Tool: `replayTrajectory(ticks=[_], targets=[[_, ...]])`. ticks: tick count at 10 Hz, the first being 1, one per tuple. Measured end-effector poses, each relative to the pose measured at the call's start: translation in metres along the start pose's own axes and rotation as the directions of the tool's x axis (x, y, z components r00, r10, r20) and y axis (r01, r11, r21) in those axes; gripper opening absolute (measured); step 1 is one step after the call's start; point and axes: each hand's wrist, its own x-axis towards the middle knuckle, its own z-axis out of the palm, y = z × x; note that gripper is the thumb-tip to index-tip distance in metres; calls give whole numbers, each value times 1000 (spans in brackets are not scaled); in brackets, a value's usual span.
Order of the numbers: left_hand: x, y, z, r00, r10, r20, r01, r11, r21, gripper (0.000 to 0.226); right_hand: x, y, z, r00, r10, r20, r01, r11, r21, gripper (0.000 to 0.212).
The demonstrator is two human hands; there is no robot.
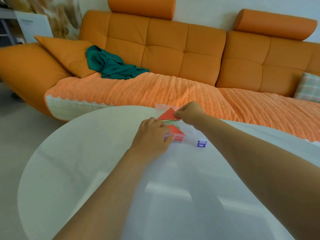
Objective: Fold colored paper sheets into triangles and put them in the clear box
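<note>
Centre frame: your right hand (189,112) pinched a red triangle (168,114) over the clear box (190,132); your left hand (152,135) gripped its near corner

Only two arms of the person in view; left hand (152,134) and right hand (190,112) both bare; left forearm (107,187) and right forearm (259,153) bare from wrist to the frame edge; fingers too small and blurred for nail or knuckle detail.

The triangle (168,114) is red, the sofa (164,49) orange, the cloth (110,64) teal, the cushion (308,87) seemingly checked.
</note>
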Motion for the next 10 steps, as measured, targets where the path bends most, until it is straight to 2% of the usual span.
replayTrajectory(ticks=[1, 2, 3, 4, 5, 6, 7, 9, 10], targets=[[1, 2, -2, 999, -28, -46, 24, 996, -85, 46, 7, 3, 9, 999, 29, 29, -24, 984, -177, 33], [3, 1, -5, 999, -42, -28, 39, 994, -102, 39, 5, 2, 11, 999, 9, 43, 4, 958, -288, 39], [1, 0, -5, 999, -43, 24, 46, 987, -153, 35, 0, 0, 9, 995, -90, 38, 97, 933, -347, 30], [-1, 1, -4, 998, -45, 49, 52, 986, -160, 36, -11, -2, 6, 978, -206, 45, 210, 945, -252, 24], [0, 1, -4, 997, -62, 55, 70, 984, -165, 39, -24, -1, 7, 951, -260, 169, 288, 942, -170, 32], [-1, 1, -4, 992, -92, 89, 106, 979, -172, 41, -31, 1, 11, 927, -258, 272, 320, 923, -213, 34], [-2, 0, -5, 991, -90, 98, 107, 977, -186, 43, -33, 4, 12, 923, -268, 277, 328, 924, -198, 35], [-3, 1, -17, 992, -91, 92, 108, 971, -211, 46, -44, 6, -12, 934, -328, 141, 342, 936, -88, 42], [-4, 4, -35, 994, -103, 36, 109, 956, -273, 49, -57, 7, -36, 926, -376, 31, 377, 925, -41, 44]])
